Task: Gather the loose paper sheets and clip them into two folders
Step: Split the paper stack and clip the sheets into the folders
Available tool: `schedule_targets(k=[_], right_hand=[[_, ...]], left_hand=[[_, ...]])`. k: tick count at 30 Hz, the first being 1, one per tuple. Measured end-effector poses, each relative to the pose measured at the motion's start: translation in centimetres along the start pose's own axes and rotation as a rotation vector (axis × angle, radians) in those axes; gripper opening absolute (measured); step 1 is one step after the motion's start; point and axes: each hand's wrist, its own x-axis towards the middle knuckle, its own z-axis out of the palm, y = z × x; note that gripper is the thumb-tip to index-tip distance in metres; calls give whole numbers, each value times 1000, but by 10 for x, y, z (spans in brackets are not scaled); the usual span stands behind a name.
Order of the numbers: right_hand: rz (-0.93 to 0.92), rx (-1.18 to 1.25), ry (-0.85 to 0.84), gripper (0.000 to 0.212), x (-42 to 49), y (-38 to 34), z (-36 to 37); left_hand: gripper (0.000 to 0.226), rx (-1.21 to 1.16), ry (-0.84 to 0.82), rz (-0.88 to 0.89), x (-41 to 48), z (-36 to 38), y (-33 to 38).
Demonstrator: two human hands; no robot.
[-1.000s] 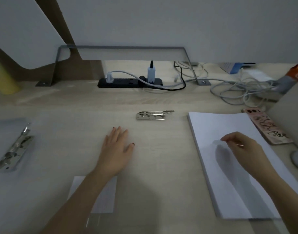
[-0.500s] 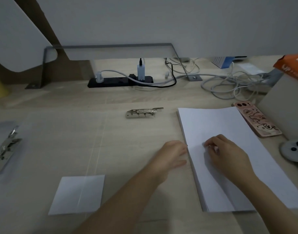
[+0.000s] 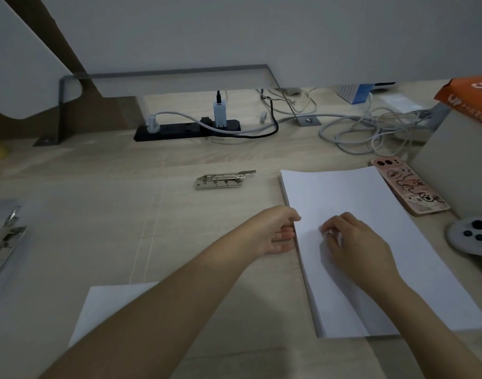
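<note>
A thick stack of white paper sheets (image 3: pixel 371 242) lies on the right half of the desk. My left hand (image 3: pixel 275 232) grips the stack's left edge, thumb on top and fingers curled at the side. My right hand (image 3: pixel 352 242) rests on top of the stack with its fingertips curled, pinching at the top sheet. A metal folder clip (image 3: pixel 223 180) lies flat behind the hands on a clear folder. A second metal clip (image 3: pixel 4 242) sits at the far left on another clear folder. A small white sheet (image 3: pixel 106 307) lies near the front, partly under my left forearm.
A pink phone (image 3: pixel 406 187) lies just right of the stack, with a grey controller (image 3: pixel 472 236) beyond it. A black power strip (image 3: pixel 188 128) and tangled cables (image 3: pixel 371 127) run along the back. A beige box (image 3: pixel 458 160) stands at the right.
My left hand swept from the desk's middle to the stack's left edge and took hold of it. My right hand slid leftward on top of the stack. The view shifted slightly right.
</note>
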Motion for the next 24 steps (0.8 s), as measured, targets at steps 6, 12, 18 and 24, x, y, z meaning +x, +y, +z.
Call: schedule_targets(k=[6,12,18,24], right_hand=[[-6,11,-7,15,-1,-1,-1],[31,111,-55,26,-3,-2,-6],[113,273,-149,43,-12,-12,-16],[186,412,-200,46,-16,-12,-18]], left_hand=[[3,36,5,80,4,6,-5],[28,-131,-100,287,3,11,-30],[41,-104,-98,490,-1,22,-55],[49,-3,-109,570,2,27,-66]])
